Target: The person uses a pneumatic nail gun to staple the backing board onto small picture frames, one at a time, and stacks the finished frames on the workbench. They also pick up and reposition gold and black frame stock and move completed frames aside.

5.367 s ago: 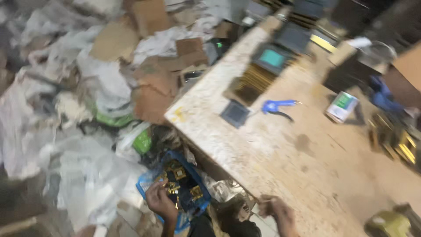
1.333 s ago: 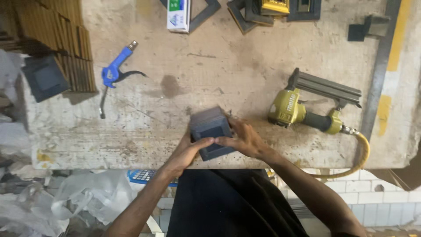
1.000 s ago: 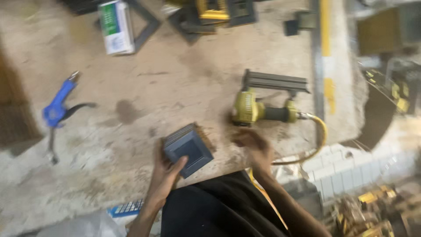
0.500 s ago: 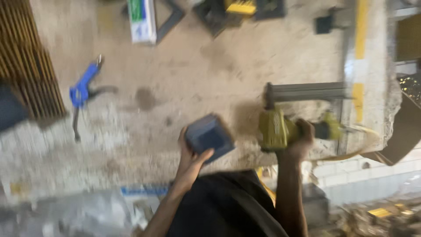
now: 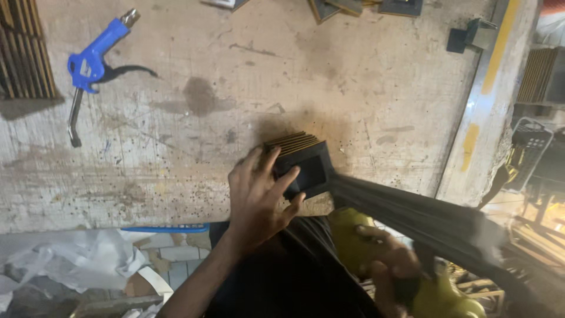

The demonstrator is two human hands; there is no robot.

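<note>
The left hand (image 5: 259, 197) lies spread over a small dark square frame (image 5: 303, 168), fingers fanned across its near edge and recessed front, pressing it flat against the worn, stained surface (image 5: 235, 88) close to the near edge; that grip is open and splayed rather than pinching, a hold-down rather than a lift. Thin wooden slats show as a ribbed stack along the frame's far side. The right hand (image 5: 391, 265) is wrapped tight around the handle of a yellow-green pneumatic nail gun (image 5: 353, 241), its long dark magazine (image 5: 424, 221) sweeping out to the right, blurred, and its nose sits against the frame's right side. By the look of it, the step in hand is fastening the frame: the piece is pinned and the tool brought to it. The next move seems to call for a steady nose square to the frame's edge, firm downward pressure from the holding hand, and fingers kept well clear of the line of fire, since they sit just beside the tool's tip. Well apart at the far left lies a blue air blow gun (image 5: 88, 59), beside a stack of slats (image 5: 23, 53) at the surface's left edge.
</note>
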